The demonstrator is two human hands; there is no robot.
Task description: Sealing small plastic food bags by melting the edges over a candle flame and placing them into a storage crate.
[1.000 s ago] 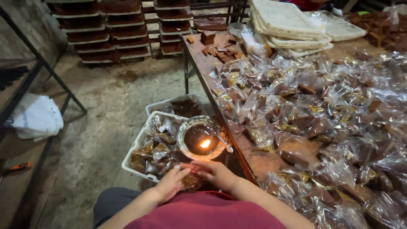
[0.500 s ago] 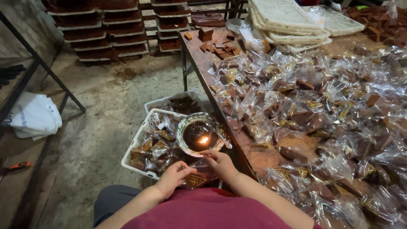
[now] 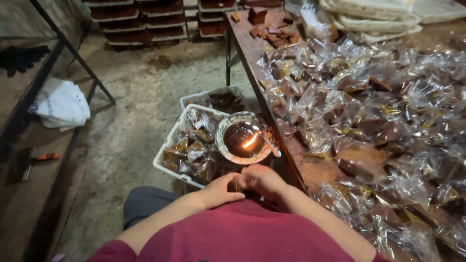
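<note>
Both hands meet low centre, right at the red shirt (image 3: 242, 233). Left hand (image 3: 219, 190) curled, fingers bent in toward the right hand (image 3: 262, 180), which is also curled, knuckles up. They're touching, pinching something small & dark between them, prob. a wrapped piece (image 3: 236, 186); too hidden to say what exactly, or how tight the grip is.

Now sweeping left to right. Far left: dark metal rack (image 3: 53, 63) w/ a white plastic bag (image 3: 60, 103) lying by its leg, on the rough concrete floor (image 3: 141, 97). Below that, an orange-handled tool (image 3: 41, 158) on a wooden board. Centre: white plastic crate (image 3: 170, 150) full of wrapped brown pieces, a second crate (image 3: 213, 97) just behind it. Sitting on the front crate's right end, just above the hands: a round glass bowl (image 3: 242, 140) w/ a small flame (image 3: 250, 140) burning inside, a thin stick resting on its rim. Right: long table (image 3: 245, 46) heaped w/ clear-wrapped brown blocks (image 3: 369, 111), bare unwrapped blocks (image 3: 264, 22) at its far end, stacked flat pale sacks (image 3: 374, 14) top right. Back wall: stacked trays (image 3: 136, 19) of dark material.
</note>
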